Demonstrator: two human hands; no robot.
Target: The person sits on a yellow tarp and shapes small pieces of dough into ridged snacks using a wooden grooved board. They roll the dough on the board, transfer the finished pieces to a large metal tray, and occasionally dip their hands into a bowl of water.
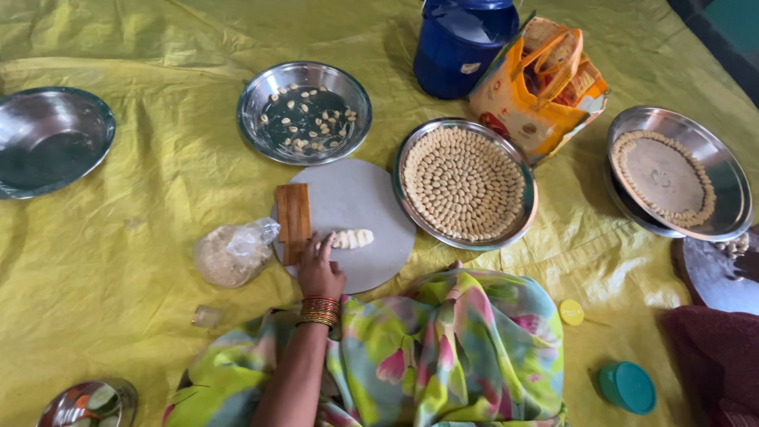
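Note:
My left hand (319,269), with red and gold bangles on the wrist, rests on a round grey board (371,198) lying on the yellow sheet. Its fingertips touch the left end of a short pale dough strip (353,238) cut into small pieces. I see nothing held in its fingers. A wooden block (293,215) lies on the board just left of the fingers. A steel plate (411,154) filled with rings of small dough pieces sits right of the board. My right hand is out of view. My knee, in bright floral cloth (458,340), is below the board.
A steel bowl (254,99) with scattered pieces sits behind the board, another steel bowl (47,138) far left. A plastic bag of crumbs (233,253) lies left of the board. At the back are a blue container (462,43) and an orange bag (541,83); at right, a steel plate (731,178) rimmed with pieces.

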